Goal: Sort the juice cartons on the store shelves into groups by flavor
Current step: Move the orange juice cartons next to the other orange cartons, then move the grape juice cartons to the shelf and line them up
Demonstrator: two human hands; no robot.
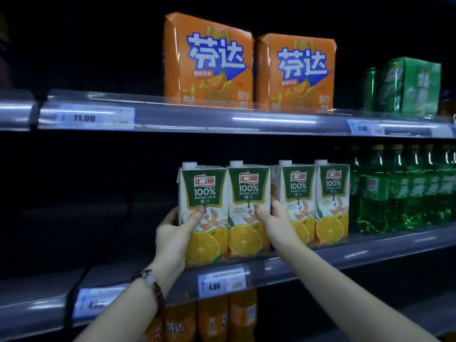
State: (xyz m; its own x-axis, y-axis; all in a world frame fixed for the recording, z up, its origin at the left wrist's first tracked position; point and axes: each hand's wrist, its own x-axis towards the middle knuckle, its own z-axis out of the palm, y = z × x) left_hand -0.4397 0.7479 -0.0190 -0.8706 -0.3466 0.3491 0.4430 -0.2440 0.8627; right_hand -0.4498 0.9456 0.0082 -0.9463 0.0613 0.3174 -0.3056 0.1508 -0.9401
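Four orange juice cartons stand in a row on the middle shelf [320, 261]. The left hand [176, 233] grips the leftmost carton [204, 193], thumb on its front, fingers round its left side. The right hand [276, 220] grips the second carton [248, 193], thumb on front, fingers reaching between it and the third carton [297, 191]. The fourth carton [333, 193] stands beside green bottles [399, 193].

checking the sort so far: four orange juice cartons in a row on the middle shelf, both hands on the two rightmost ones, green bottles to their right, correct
One thing is off. The head view shows the left hand and right hand on the two leftmost orange juice cartons, not the rightmost. Otherwise correct: four cartons stand in a row on the middle shelf, with green bottles to their right.
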